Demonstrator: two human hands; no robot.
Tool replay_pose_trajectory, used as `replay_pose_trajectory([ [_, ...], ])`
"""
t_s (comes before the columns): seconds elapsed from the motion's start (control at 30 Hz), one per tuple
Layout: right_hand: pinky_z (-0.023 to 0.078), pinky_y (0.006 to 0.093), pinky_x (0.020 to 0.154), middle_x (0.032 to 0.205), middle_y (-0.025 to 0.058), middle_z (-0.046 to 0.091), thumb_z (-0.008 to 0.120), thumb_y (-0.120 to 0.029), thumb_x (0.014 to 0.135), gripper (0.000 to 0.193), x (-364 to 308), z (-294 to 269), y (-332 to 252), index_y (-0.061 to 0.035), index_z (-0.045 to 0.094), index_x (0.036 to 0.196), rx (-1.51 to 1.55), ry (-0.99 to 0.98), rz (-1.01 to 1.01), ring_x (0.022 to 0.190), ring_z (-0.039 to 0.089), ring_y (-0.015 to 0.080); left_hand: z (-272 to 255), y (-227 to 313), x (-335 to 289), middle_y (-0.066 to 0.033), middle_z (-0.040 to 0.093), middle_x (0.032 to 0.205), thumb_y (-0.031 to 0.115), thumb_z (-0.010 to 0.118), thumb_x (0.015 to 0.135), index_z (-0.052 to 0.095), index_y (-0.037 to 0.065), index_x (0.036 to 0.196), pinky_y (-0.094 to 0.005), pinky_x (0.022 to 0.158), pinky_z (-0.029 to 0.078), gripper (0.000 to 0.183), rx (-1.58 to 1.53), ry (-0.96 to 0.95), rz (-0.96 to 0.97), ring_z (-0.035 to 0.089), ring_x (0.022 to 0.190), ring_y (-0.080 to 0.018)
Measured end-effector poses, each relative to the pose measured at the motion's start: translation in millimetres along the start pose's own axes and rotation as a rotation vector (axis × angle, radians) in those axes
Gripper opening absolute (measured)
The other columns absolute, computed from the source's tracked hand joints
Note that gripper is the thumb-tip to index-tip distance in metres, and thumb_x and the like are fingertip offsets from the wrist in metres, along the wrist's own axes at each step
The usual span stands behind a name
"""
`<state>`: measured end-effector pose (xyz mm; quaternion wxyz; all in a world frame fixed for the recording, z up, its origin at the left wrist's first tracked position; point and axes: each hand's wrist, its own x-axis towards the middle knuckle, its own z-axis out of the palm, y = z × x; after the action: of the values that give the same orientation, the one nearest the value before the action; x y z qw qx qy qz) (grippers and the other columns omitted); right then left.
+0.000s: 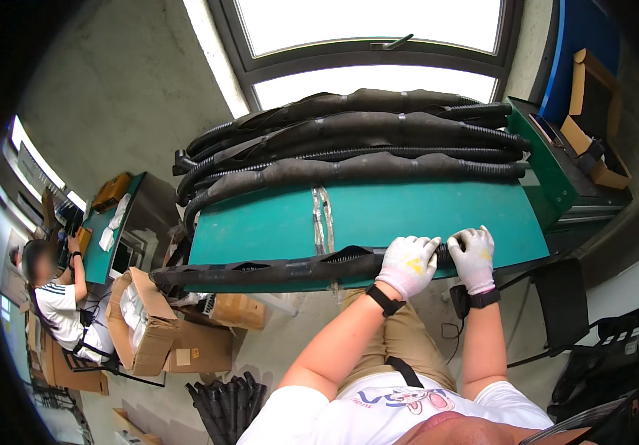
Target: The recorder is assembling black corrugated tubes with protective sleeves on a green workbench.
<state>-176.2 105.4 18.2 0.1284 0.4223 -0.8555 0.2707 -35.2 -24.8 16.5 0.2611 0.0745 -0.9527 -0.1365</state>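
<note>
A long black corrugated hose in a dark sleeve (pixel 282 270) lies along the front edge of the green table (pixel 256 215). Ribbed tubing shows through gaps in the sleeve. My left hand (pixel 410 263), in a white glove, is closed round the hose near its right end. Just beyond it, my right hand (pixel 473 256), gloved as well, grips the end of the same hose. A short ribbed stretch is visible between the two hands. The palms and the fingertips under the hose are hidden.
Several sleeved black hoses (pixel 364 130) are heaped at the table's back, below a window. An open cardboard box (pixel 143 322) stands at left, near a seated person (pixel 60 297). More black tubes (pixel 229 404) lie on the floor. A black chair (pixel 561 304) is at right.
</note>
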Motion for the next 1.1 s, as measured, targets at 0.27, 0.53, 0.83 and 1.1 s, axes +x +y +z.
replay_pose_trajectory([
  [0.27, 0.032, 0.0539, 0.119, 0.105, 0.0066, 0.074, 0.061, -0.021, 0.093, 0.021, -6, -7, -1, -0.0137, 0.076, 0.105, 0.001, 0.022, -0.254, 0.111, 0.064, 0.0272, 9, 9, 17, -0.0099, 0.074, 0.099, 0.027, 0.058, 0.097, 0.072, 0.01, 0.105, -0.0422, 0.085, 0.054, 0.023, 0.052, -0.083, -0.203, 0.07, 0.095, -0.028],
  [0.53, 0.03, 0.0537, 0.121, 0.112, 0.0071, 0.071, 0.071, -0.022, 0.086, 0.031, -20, -10, -10, -0.0141, 0.074, 0.115, 0.041, 0.024, -0.258, 0.119, 0.061, 0.0289, 26, 20, 26, -0.0102, 0.072, 0.091, 0.03, 0.059, 0.099, 0.07, 0.011, 0.092, -0.0439, 0.08, 0.054, 0.024, 0.141, 0.021, -0.451, 0.07, 0.088, -0.0301],
  [0.83, 0.041, 0.0468, 0.103, 0.097, 0.0053, 0.074, 0.068, -0.022, 0.086, 0.012, -6, 5, -20, -0.0149, 0.077, 0.088, -0.004, 0.095, -0.127, 0.105, 0.063, 0.028, 17, 20, 18, -0.0129, 0.067, 0.102, 0.028, 0.062, 0.096, 0.071, 0.009, 0.095, -0.0438, 0.087, 0.052, 0.021, 0.175, 0.041, -0.341, 0.064, 0.1, -0.0316],
  [1.1, 0.045, 0.0448, 0.098, 0.091, 0.0028, 0.075, 0.068, -0.032, 0.085, 0.02, 12, 1, -15, -0.0152, 0.079, 0.083, 0.014, -0.091, 0.046, 0.1, 0.065, 0.0281, 0, 23, -10, -0.0117, 0.066, 0.106, 0.025, 0.066, 0.094, 0.071, 0.009, 0.114, -0.0445, 0.092, 0.049, 0.026, 0.124, 0.113, -0.181, 0.064, 0.103, -0.0306],
])
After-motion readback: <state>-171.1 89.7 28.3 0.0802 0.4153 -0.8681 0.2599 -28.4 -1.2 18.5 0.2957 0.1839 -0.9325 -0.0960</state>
